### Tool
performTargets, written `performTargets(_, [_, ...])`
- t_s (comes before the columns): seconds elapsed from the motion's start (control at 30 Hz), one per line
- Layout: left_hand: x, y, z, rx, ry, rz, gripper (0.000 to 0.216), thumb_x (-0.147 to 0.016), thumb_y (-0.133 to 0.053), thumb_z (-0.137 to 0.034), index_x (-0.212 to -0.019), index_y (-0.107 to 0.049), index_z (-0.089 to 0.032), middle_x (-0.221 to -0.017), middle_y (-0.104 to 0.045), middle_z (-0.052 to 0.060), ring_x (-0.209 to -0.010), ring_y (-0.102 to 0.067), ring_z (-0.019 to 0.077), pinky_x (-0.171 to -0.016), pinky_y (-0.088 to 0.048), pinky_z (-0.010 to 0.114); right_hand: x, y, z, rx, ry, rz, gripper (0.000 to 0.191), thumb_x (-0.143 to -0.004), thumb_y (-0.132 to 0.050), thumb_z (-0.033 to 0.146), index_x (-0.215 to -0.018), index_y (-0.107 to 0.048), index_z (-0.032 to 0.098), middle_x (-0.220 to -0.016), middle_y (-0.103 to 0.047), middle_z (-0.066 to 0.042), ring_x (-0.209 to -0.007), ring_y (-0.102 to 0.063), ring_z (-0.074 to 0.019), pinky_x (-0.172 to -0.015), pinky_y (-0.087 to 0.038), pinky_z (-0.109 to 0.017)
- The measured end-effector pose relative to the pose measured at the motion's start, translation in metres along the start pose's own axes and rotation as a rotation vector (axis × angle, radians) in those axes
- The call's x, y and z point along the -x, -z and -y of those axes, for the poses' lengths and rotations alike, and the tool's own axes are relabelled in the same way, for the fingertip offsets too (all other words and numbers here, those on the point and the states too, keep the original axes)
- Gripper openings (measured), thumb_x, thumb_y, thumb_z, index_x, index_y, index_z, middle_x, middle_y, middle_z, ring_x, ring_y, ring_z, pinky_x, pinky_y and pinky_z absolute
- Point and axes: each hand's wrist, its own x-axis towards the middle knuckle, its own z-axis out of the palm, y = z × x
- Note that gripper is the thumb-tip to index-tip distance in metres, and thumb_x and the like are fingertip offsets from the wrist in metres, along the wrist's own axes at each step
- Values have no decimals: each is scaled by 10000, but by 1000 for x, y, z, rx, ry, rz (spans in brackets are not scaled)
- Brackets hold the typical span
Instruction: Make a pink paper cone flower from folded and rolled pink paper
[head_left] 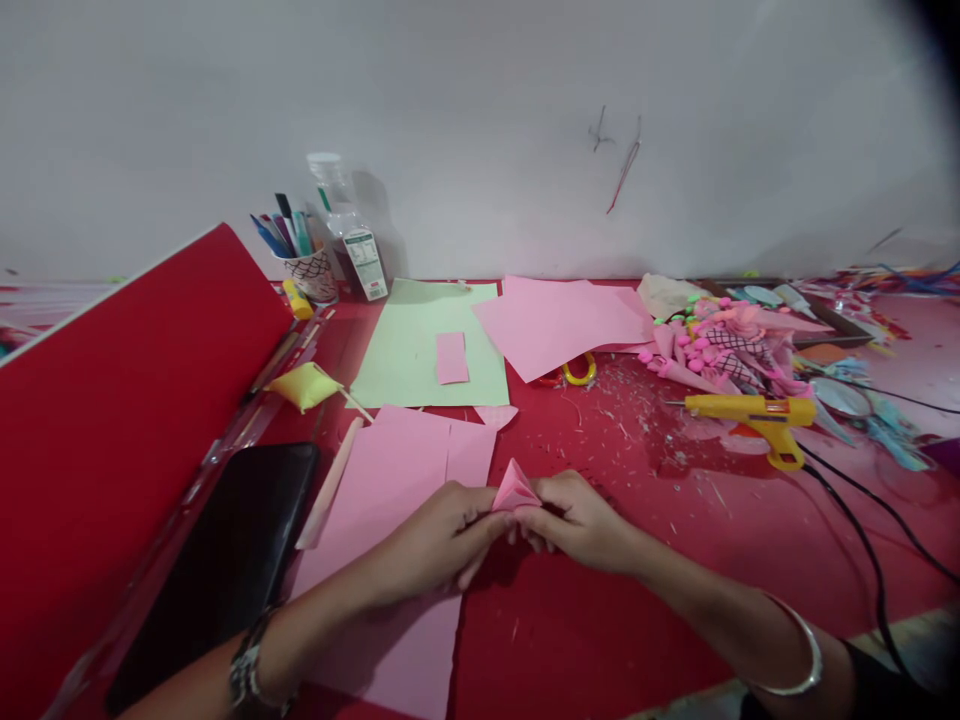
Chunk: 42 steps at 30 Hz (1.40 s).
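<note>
I see the left hand (459, 525) and right hand (583, 518) pinching folded pink paper (514, 491), its triangular tip toward twelve o'clock.

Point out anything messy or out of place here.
Pale scraps lie scattered on the red tabletop, left of the yellow glue gun, like unswept debris. Dark and reddish streaks mar the pale wall.

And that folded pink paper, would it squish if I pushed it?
Probably: the folded pink paper looks thin at its edges. It's likely very light, being small and pinched between the left hand and right hand. Its folds might make it a little stiff, because its pointed tip pokes out past the hands without drooping.
</note>
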Motion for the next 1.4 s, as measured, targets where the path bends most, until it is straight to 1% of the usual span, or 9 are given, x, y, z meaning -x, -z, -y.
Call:
performTargets(0.17, [0,2,-2,-53,-72,31,314,-857,-371,-349,-707,-546,-136,-454,-452,-51,-389,-404,54,-394,-307,142,1,2,1,136,46,43,387,-865,-363,322,-555,-511,143,-476,-466,29,-441,-432,-54,-450,-312,-152])
performTargets(0.33, [-3,6,-6,-201,-253,-148,323,-804,-476,-318,-541,-506,-133,-569,-506,-22,-540,-452,76,-526,-340,172,0,2,1,323,154,179,341,-863,-359,299,-594,-511,155,-507,-412,35,-461,-350,-65,-477,-258,-190])
performTargets(0.43, [-4,8,-5,-183,-180,-246,317,-802,-478,-311,-542,-525,-135,-550,-523,-22,-524,-458,80,-511,-334,173,-1,1,3,326,145,172,284,-849,-384,273,-613,-495,160,-528,-417,36,-481,-350,-70,-486,-250,-196])
performTargets(0.67, [-5,6,-9,110,-34,-283,283,-818,-462,-300,-621,-575,-133,-448,-520,-39,-431,-470,72,-475,-353,171,-4,3,5,165,-33,-215,319,-863,-343,306,-575,-383,174,-539,-364,40,-511,-358,-81,-491,-283,-190])
performTargets(0.83, [-5,6,-9,98,-41,-226,294,-825,-454,-322,-653,-602,-136,-477,-559,-31,-447,-507,76,-483,-370,166,-4,5,9,108,-15,-60,366,-894,-271,317,-728,-553,155,-582,-489,20,-514,-415,-77,-498,-304,-184])
performTargets(1.03, [-4,8,-3,-224,-70,-205,368,-833,-427,-352,-542,-522,-148,-453,-551,-34,-434,-496,76,-462,-335,160,-3,7,5,142,-35,-6,378,-889,-286,355,-807,-606,171,-684,-559,5,-620,-498,-89,-576,-339,-183])
performTargets(1.2, [-2,4,-1,-137,20,-167,428,-854,-347,-415,-515,-413,-162,-321,-408,-73,-315,-414,64,-410,-318,160,-3,5,-1,214,-85,-96,463,-853,-333,421,-481,-404,155,-467,-311,44,-425,-296,-60,-430,-214,-202])
performTargets(1.33, [-1,5,1,27,65,-184,425,-850,-335,-433,-524,-401,-168,-304,-363,-84,-292,-377,66,-373,-296,158,-3,6,0,129,-83,-42,403,-873,-309,342,-519,-380,164,-466,-393,40,-433,-371,-59,-453,-270,-179])
performTargets(1.4, [-2,7,0,-8,24,-196,434,-857,-328,-418,-523,-429,-159,-340,-401,-67,-332,-413,72,-397,-311,162,-4,7,0,123,-72,-16,382,-872,-316,326,-532,-379,165,-474,-414,39,-443,-387,-59,-460,-276,-174])
